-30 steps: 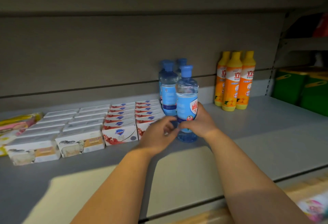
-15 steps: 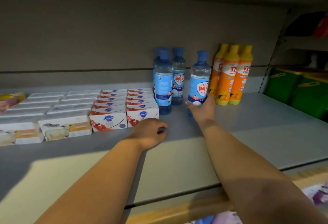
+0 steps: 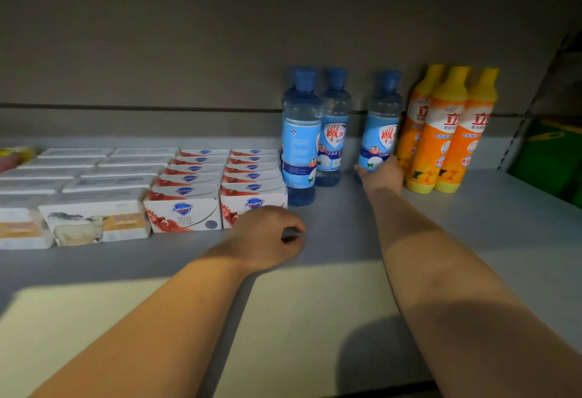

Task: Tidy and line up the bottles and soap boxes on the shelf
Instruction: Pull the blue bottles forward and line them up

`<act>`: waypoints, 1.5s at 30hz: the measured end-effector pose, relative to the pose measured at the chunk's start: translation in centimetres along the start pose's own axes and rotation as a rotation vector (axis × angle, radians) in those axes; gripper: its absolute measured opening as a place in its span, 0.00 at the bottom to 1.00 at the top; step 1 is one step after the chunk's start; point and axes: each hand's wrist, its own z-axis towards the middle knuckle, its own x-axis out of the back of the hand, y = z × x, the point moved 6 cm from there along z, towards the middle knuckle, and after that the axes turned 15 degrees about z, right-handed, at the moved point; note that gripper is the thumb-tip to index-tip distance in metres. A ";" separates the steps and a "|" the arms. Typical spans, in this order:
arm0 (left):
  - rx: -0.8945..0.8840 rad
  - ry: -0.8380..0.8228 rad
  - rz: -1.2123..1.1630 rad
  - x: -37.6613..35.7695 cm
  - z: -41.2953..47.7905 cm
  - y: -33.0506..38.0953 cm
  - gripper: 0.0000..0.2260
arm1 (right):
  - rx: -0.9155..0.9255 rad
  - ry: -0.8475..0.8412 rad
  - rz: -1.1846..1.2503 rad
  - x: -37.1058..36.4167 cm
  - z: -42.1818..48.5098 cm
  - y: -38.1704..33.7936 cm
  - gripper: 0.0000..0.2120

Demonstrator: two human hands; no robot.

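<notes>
Grey shelf: my right hand wraps its fingers round the clear blue-capped bottle, setting it beside the orange detergent bottles; my left hand rests loosely curled, empty. Next, I judge, nudge it into line.

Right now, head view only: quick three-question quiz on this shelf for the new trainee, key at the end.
1. True or false: the right hand grips the rightmost blue bottle near its base.
2. How many orange detergent bottles stand just right of it? A two, B three, C five.
3. Fill in: the Safeguard soap boxes lie on that bottle's ___ side.
Key: 1 true; 2 B; 3 left.
</notes>
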 end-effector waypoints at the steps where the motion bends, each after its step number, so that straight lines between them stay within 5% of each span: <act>1: -0.004 0.002 -0.011 0.0 0.0 0.0 0.06 | -0.007 0.002 -0.021 -0.1 0.4 0.1 0.30; 11: 0.033 0.008 -0.007 0.1 -0.1 0.2 0.06 | -0.049 0.084 -0.078 0.3 1.0 0.4 0.36; 29: 0.049 0.012 -0.012 0.2 -0.1 0.2 0.06 | -0.004 0.172 -0.123 1.8 -0.1 -0.1 0.28; 32: 0.053 0.011 -0.021 0.2 -0.1 0.3 0.06 | 0.117 0.247 -0.060 2.1 -1.2 -1.5 0.26; 36: 0.065 0.021 -0.029 0.2 -0.1 0.2 0.06 | 0.138 -0.148 0.250 -2.2 -2.3 -3.0 0.27; 40: 0.062 0.021 -0.027 0.1 -0.2 0.2 0.06 | 0.136 -0.454 0.308 -5.7 -3.6 -3.0 0.30; 45: 0.035 0.037 -0.020 0.1 0.0 0.2 0.05 | 0.098 -0.508 0.155 -6.5 -3.1 -2.1 0.30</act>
